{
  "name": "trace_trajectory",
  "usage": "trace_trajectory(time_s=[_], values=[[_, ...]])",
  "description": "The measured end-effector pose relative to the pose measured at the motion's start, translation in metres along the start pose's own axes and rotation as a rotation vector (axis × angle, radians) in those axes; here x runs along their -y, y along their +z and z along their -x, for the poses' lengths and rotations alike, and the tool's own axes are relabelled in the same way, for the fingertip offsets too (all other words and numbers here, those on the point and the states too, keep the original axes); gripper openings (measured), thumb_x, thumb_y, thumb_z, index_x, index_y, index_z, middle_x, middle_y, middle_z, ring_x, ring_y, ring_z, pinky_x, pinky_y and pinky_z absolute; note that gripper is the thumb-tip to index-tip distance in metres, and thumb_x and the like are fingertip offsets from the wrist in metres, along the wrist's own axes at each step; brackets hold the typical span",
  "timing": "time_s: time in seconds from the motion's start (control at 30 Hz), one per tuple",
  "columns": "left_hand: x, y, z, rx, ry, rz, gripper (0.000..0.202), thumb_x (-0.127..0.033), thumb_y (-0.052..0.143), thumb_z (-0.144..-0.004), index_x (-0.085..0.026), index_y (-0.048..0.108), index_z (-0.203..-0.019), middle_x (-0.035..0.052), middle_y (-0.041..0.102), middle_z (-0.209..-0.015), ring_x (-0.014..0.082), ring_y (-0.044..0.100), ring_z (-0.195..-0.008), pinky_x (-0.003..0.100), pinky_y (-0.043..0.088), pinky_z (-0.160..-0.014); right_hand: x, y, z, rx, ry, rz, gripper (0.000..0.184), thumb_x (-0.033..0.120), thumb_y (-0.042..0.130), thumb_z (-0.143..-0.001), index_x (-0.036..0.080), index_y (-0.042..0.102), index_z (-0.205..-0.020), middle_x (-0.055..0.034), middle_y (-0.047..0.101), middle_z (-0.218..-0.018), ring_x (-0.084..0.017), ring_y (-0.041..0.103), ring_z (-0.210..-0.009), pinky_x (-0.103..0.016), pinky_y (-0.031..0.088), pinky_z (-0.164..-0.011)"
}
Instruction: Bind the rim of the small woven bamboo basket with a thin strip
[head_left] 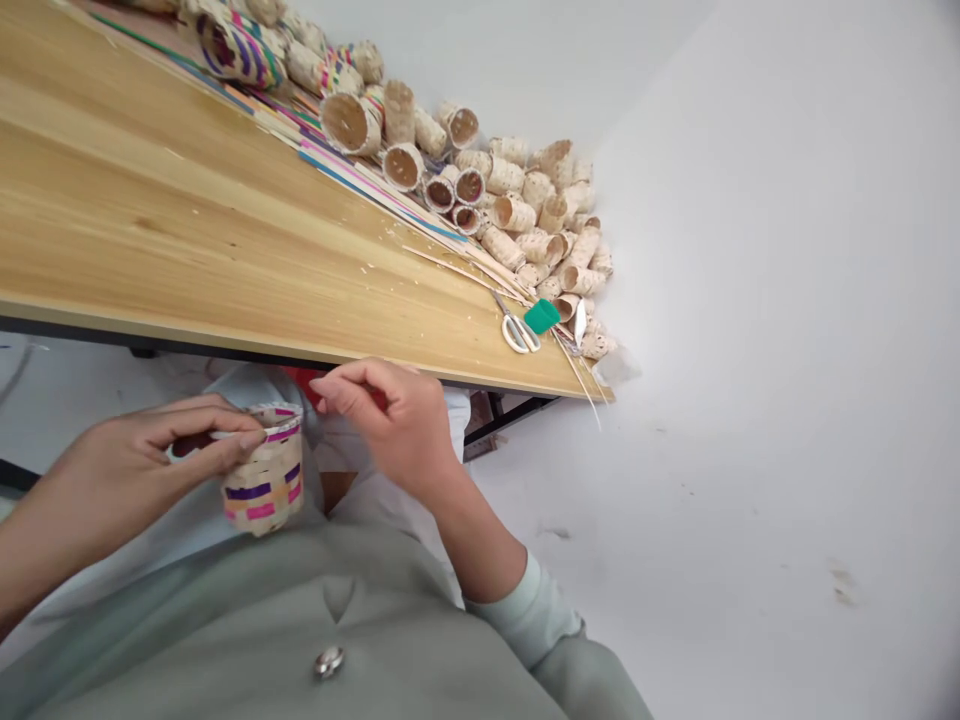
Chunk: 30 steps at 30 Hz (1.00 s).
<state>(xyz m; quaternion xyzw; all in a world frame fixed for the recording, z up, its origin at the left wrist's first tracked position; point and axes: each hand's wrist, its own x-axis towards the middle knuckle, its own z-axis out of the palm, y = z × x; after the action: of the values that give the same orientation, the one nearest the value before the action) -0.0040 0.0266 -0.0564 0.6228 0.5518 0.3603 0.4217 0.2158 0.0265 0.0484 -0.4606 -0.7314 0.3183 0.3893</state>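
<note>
A small woven basket (264,482) in pale strips, with purple, pink and orange bands, hangs over my lap. My left hand (154,465) grips its rim, with thumb and fingers closed on the near left edge. To the right of the basket, my right hand (401,425) is raised just below the table edge, apart from the basket. Its thumb and forefinger are pinched together; whatever lies between them, if anything, is too small to make out. Something red (304,385) shows behind my right hand, partly hidden.
On the wooden table (225,240) lie scissors (517,330), a green piece (541,316) and long coloured strips (375,190). Several woven cylinders (506,210) are heaped along the far side. The table's front edge runs just beyond my hands.
</note>
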Motion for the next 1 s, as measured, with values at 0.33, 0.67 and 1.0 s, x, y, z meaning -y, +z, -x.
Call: trace_trajectory(time_s=[0.33,0.67,1.0], values=[[-0.034,0.012,0.004,-0.575,0.188,-0.15,0.033,-0.053,0.059,-0.079,-0.025,0.076,-0.075,0.0054,0.077,-0.082,0.0243,0.065,-0.077,0.035,0.041,-0.068,0.007,0.005,0.037,-0.092,-0.689,0.552,0.028,0.032,0.06,-0.105,0.021,0.072,-0.082,0.006,0.077,-0.077,-0.007,0.065,-0.07,-0.027,0.045,-0.098],[-0.033,0.019,0.018,-0.484,-0.219,0.357,0.027,-0.053,0.074,-0.059,-0.028,0.077,-0.07,0.0015,0.079,-0.084,0.0236,0.065,-0.084,0.032,0.053,-0.071,-0.072,0.0,0.128,-0.134,0.384,-0.105,0.032,0.045,0.066,-0.092,0.019,0.077,-0.077,-0.0046,0.076,-0.078,-0.017,0.07,-0.078,-0.028,0.054,-0.077],[-0.042,0.033,0.025,-0.365,-0.256,0.301,0.03,-0.056,0.074,-0.056,-0.028,0.077,-0.069,0.0,0.077,-0.083,0.0238,0.065,-0.083,0.032,0.05,-0.074,-0.107,-0.069,0.162,-0.267,0.544,-0.113,0.051,0.063,0.059,-0.094,0.018,0.076,-0.109,-0.0149,0.076,-0.102,-0.026,0.073,-0.091,-0.036,0.06,-0.063]])
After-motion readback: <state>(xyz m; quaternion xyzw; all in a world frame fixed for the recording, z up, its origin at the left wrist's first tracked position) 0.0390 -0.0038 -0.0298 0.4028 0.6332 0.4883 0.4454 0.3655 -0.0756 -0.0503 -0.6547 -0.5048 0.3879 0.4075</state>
